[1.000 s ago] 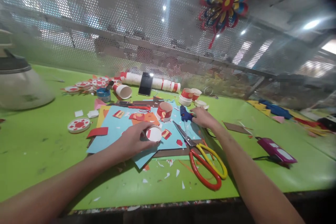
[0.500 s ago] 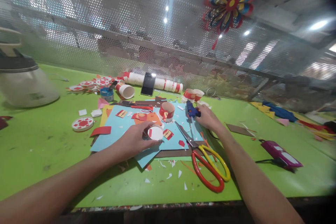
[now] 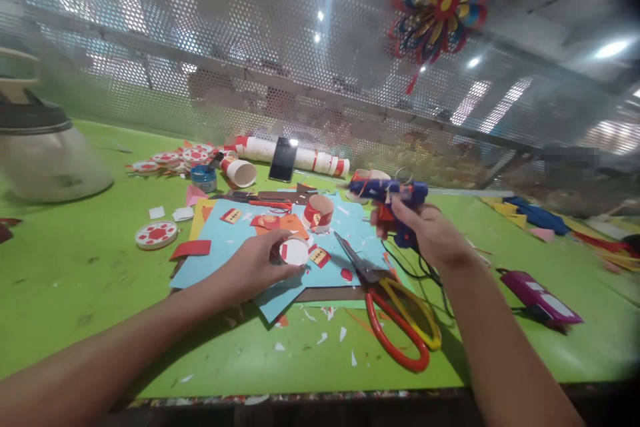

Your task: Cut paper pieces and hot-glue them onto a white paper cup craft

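Between the thumb and fingers of my left hand (image 3: 263, 260) is a small round paper piece with a white top (image 3: 294, 252), held just over the blue paper sheets (image 3: 220, 273). My right hand (image 3: 425, 227) grips a blue glue gun (image 3: 387, 188) raised above the table, its nozzle pointing left and its cord trailing down. Below lie large scissors (image 3: 400, 320) with one red and one yellow handle, blades apart. A red and white paper ring (image 3: 318, 212) stands on the blue paper. Small yellow and red cutouts (image 3: 319, 255) lie near my left fingers.
Behind the sheets lie a long white tube (image 3: 310, 159), a phone (image 3: 283, 160) leaning on it, and a blue jar (image 3: 203, 178). Red-dotted discs (image 3: 156, 234) sit at left, a large container (image 3: 47, 153) beyond. A purple device (image 3: 540, 297) lies at right. Paper scraps litter the front.
My right hand has lifted the glue gun off the blue paper and brought it up and to the right, turning it sideways. My left hand stays almost where it was, holding the round piece.
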The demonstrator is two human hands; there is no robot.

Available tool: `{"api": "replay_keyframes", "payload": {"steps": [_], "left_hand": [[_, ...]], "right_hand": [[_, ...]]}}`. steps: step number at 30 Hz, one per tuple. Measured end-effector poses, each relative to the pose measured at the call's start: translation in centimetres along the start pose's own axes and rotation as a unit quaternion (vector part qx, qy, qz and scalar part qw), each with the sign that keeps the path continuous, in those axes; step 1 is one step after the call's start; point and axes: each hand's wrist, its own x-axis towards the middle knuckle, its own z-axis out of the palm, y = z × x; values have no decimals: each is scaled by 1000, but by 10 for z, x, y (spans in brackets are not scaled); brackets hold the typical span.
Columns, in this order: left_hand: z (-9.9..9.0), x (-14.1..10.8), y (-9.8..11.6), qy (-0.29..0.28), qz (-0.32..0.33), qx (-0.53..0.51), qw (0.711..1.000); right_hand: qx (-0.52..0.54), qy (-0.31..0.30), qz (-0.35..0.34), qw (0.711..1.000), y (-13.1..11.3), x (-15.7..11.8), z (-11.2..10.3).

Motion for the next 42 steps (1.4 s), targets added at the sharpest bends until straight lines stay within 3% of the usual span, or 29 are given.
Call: {"api": "replay_keyframes", "payload": {"steps": [1,3,11,19,28,42], "left_hand": [[0,0,0,1,-2,4,1000],[-1,1,0,0,-1,16,1000],[-2,-1,2,-18,2,38,999],[-1,1,-1,-30,-1,22,999],[-3,3,2,-54,-31,-35,997],[-3,2,-2,-62,-96,-248,962]], "right_hand": [[-32,-68,12,997,-7,-5,4],[-100,-143,8,985,-15,-12,13],[-244,-197,-2,950,-17,-16,32],[-271,-177,-33,946,-17,-17,49],[-275,-165,1,947,-17,-16,56],[-290,-139,-40,946,-21,-20,60]]}}
